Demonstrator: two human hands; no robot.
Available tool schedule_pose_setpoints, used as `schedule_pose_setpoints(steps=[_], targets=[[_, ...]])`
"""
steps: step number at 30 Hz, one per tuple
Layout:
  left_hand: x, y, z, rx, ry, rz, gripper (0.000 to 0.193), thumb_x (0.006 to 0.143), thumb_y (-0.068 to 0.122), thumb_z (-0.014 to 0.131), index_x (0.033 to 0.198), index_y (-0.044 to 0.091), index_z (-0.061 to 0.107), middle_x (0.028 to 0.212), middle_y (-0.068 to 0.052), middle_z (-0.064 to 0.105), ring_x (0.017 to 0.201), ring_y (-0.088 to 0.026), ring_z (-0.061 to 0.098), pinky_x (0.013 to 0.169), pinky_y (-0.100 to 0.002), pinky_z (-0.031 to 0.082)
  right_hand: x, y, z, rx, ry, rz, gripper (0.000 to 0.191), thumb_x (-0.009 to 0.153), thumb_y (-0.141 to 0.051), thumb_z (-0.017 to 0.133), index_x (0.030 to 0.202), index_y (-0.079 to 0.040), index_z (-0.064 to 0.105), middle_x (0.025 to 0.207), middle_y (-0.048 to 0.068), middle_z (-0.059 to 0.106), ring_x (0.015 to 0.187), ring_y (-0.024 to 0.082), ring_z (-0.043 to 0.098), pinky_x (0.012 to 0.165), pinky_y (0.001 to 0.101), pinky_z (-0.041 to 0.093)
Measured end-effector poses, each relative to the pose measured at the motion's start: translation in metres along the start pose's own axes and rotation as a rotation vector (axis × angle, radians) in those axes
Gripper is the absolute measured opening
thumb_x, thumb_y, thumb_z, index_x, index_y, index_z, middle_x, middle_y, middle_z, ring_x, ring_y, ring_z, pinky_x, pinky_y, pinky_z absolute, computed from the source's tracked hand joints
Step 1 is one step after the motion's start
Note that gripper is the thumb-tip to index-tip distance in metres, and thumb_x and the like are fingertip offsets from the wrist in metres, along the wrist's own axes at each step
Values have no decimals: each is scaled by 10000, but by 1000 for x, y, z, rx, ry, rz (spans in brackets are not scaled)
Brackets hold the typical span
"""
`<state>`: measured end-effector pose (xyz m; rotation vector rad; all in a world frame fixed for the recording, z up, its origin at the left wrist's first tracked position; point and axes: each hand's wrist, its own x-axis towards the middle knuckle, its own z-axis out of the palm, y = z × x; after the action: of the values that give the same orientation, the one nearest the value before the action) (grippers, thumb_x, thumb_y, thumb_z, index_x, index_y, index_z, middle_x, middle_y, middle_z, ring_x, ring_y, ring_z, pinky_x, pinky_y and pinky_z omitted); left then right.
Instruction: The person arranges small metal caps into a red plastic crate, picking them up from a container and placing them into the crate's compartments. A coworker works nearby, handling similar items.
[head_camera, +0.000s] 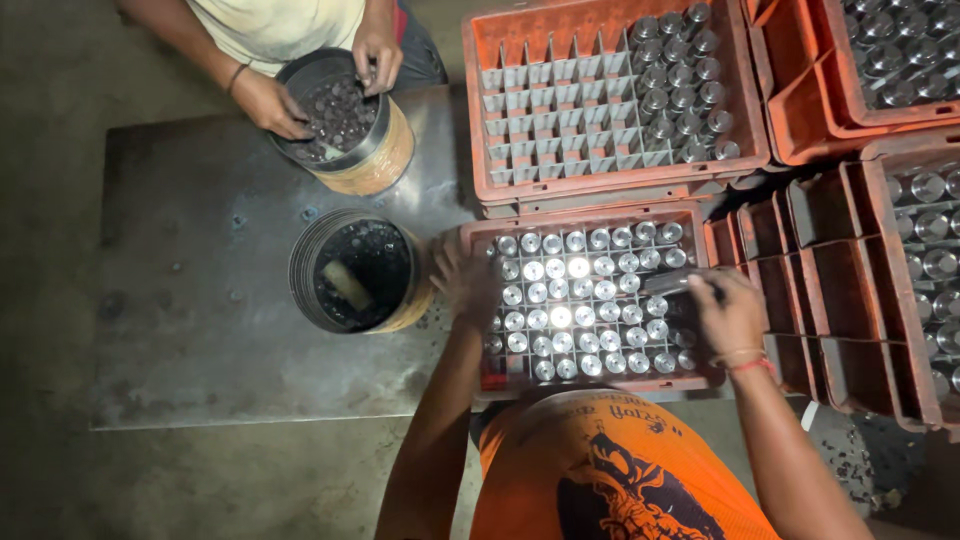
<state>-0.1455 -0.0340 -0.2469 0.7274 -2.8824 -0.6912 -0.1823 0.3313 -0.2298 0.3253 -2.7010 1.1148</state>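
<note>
An orange crate (478, 236) with a grid of cells sits in front of me, nearly every cell holding a shiny metal cylinder (561, 317). My left hand (462, 283) rests on the crate's left rim, fingers bent over the edge. My right hand (728, 312) is over the crate's right side, closed on a metal cylinder (672, 284) lying sideways above the cells. I wear an orange shirt.
A dark round bucket (300, 268) with wet parts stands left of the crate on a metal sheet (190, 300). Another person's hands (268, 103) reach into a second bucket (385, 160) farther back. More orange crates (478, 60) with cylinders stand behind and to the right (905, 300).
</note>
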Motion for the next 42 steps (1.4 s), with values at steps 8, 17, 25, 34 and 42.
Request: schedule_pose_setpoints(steps=[8, 17, 25, 34, 42], targets=[[8, 15, 19, 107, 33, 19, 413, 966, 456, 633, 1324, 253, 601, 1644, -164, 245, 1562, -415, 144, 1096, -786, 268, -10, -12, 7, 1355, -100, 838, 610, 996, -607, 344, 1111, -53, 573, 897, 122, 704, 836, 244, 718, 797, 470, 640], [19, 19, 16, 163, 14, 159, 560, 958, 418, 602, 1439, 150, 498, 1610, -123, 274, 1519, -374, 179, 1066, -763, 286, 10, -14, 27, -195, -337, 264, 756, 757, -235, 831, 1321, 30, 401, 1184, 302, 604, 1001, 474, 650, 875, 530, 542], [16, 18, 13, 42, 64, 177, 594, 907, 357, 628, 1428, 97, 511, 1544, -97, 342, 1479, -375, 257, 1053, -746, 313, 20, -28, 29, -519, -436, 116, 550, 756, -219, 822, 1245, -67, 621, 1298, 285, 556, 1009, 488, 659, 864, 530, 555], [3, 12, -1, -988, 637, -82, 397, 1121, 368, 479, 1291, 33, 609, 1261, -184, 661, 1173, -331, 634, 1063, -435, 496, 38, -19, 13, -700, -51, -201, 304, 950, -390, 713, 1105, -129, 739, 1404, 164, 553, 1345, 372, 453, 1039, 590, 398], [12, 17, -4, 361, 288, 463, 192, 919, 287, 636, 1033, 136, 597, 1196, -227, 637, 1118, -388, 634, 957, -520, 515, 56, -16, 15, -763, -160, -115, 371, 869, -475, 708, 1107, -197, 767, 1538, 148, 487, 1437, 386, 366, 1069, 698, 291]])
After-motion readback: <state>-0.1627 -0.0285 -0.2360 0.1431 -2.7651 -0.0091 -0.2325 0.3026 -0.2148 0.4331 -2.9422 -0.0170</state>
